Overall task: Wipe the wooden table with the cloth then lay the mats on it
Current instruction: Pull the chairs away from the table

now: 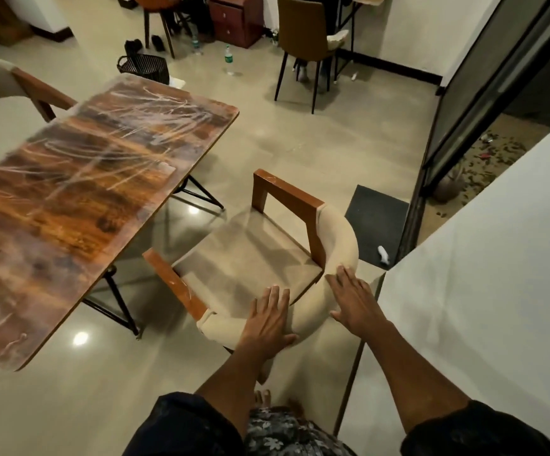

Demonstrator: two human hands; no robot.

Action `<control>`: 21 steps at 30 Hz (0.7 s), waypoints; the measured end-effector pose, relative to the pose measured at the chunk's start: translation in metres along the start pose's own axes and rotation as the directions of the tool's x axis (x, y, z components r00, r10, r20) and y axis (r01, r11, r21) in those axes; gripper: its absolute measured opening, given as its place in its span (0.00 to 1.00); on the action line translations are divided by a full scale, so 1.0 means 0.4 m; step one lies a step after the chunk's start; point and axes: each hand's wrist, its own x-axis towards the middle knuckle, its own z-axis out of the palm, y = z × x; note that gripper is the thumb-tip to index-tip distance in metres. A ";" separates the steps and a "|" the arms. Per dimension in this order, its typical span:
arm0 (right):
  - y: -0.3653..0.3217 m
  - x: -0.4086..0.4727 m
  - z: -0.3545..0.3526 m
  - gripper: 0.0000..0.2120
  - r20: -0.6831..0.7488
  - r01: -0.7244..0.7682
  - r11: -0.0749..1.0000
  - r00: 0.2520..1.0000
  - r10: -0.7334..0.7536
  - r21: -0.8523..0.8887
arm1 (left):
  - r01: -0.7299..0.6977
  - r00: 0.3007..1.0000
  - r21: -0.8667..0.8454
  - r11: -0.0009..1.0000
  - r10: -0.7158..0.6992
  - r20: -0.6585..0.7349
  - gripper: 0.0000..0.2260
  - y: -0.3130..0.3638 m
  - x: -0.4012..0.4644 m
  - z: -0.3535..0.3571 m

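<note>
The wooden table (79,199) fills the left of the view, its brown top covered in pale streaks. No cloth and no mats are in sight. A beige padded chair (254,258) with wooden arms stands to the right of the table. My left hand (268,319) lies on the curved backrest with the thumb wrapped under its rim. My right hand (354,302) rests flat on the backrest's right side, fingers spread.
A second beige chair (0,80) stands at the table's far left. A black basket (147,67), a water bottle (228,59), brown chairs (303,34) and a red drawer unit (234,19) stand farther back. A dark mat (377,218) lies by the glass door; a white wall corner (497,274) is at the right.
</note>
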 end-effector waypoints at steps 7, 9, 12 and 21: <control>0.063 0.036 -0.018 0.42 0.031 0.017 1.000 0.999 -0.017 0.015 | 0.014 0.996 -0.081 0.997 -0.007 0.087 0.50 0.042 0.046 0.018; 0.078 0.055 -0.006 0.43 0.052 0.039 0.999 0.998 -0.041 0.036 | 0.020 0.994 -0.088 0.996 -0.010 0.110 0.51 0.042 0.056 0.020; 0.129 0.120 -0.006 0.42 0.072 0.088 0.995 0.993 -0.092 0.054 | 0.066 0.991 -0.103 0.992 -0.053 0.124 0.53 0.056 0.101 0.016; 0.224 0.292 -0.020 0.32 0.202 0.363 0.931 0.915 -0.349 -0.034 | 0.357 0.934 -0.301 0.884 -0.348 0.085 0.48 0.103 0.130 0.025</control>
